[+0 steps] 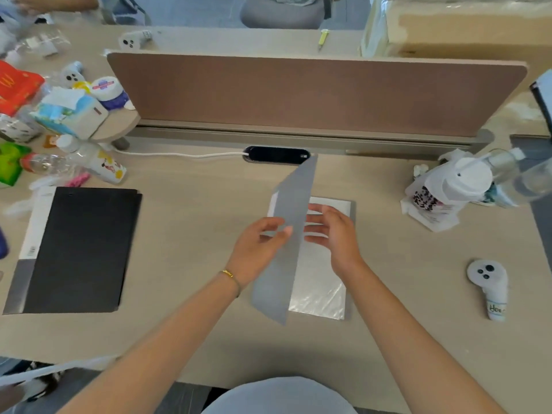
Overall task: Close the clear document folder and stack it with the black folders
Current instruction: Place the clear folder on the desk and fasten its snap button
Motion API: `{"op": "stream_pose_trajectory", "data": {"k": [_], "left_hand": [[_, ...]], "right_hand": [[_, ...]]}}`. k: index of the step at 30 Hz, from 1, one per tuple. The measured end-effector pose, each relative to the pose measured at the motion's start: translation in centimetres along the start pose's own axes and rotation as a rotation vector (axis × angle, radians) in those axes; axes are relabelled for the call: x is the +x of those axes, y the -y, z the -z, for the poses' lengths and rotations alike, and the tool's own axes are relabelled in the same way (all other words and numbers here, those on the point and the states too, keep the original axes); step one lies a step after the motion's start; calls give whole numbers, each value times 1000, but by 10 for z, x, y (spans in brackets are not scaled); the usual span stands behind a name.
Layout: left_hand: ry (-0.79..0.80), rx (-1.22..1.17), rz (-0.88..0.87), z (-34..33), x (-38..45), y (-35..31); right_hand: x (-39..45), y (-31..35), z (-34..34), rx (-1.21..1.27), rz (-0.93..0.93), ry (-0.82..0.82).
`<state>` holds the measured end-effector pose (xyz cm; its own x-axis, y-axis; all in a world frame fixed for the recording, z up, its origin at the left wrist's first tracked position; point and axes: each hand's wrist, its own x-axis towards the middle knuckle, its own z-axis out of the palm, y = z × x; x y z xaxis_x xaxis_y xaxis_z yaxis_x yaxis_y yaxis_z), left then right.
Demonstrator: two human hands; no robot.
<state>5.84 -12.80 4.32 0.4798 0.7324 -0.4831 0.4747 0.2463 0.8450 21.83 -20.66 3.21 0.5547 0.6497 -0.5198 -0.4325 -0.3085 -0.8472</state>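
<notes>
We have our two hands over the clear document folder in the middle of the counter. Our left hand holds the grey cover by its edge, with the cover standing half up. Our right hand is open behind it, fingers apart, holding nothing. The clear pages lie flat below. So the folder is only half shut. The black folders wait far to the left, and we have not stacked anything yet.

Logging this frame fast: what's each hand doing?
Left hand: holding the folder cover up.
Right hand: open, fingers spread, holding nothing.
</notes>
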Motion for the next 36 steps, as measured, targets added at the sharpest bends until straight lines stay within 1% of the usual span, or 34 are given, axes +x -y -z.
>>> {"op": "stream_pose_trajectory", "data": {"k": [3,5,7,10,13,15,17,19,21,24,26,29,33,36], "left_hand": [[-44,225,8,-33,14,25],[-22,333,18,-49,21,38],[14,454,13,-63,26,47],[56,734,-20,-79,32,62],[90,883,7,-89,34,73],[95,931,17,-91,37,79],[88,959,21,-94,38,83],[83,976,19,-97,37,86],[80,994,18,-101,36,87],[72,1019,12,-104,33,86],[31,1090,-11,-106,31,88],[-47,1198,-30,-106,32,92],[-76,1156,-10,-100,35,100],[-81,1126,13,-99,35,103]], "right_hand": [[4,1,30,25,-115,-44],[7,-7,52,16,-163,-99],[11,-20,73,-44,-160,-157],[22,-50,103,-265,-174,-182],[40,-82,128,-602,-156,-132],[40,-87,137,-836,-135,-110],[31,-85,139,-1010,-134,-83],[21,-83,138,-1207,-151,-5],[9,-80,133,-1371,-148,73],[-5,-78,119,-1584,-78,122],[-6,-82,109,-1729,-41,149],[-1,-86,103,-1818,-43,164],[5,-86,104,-1881,4,202],[8,-86,102,-1898,1,238]]}}
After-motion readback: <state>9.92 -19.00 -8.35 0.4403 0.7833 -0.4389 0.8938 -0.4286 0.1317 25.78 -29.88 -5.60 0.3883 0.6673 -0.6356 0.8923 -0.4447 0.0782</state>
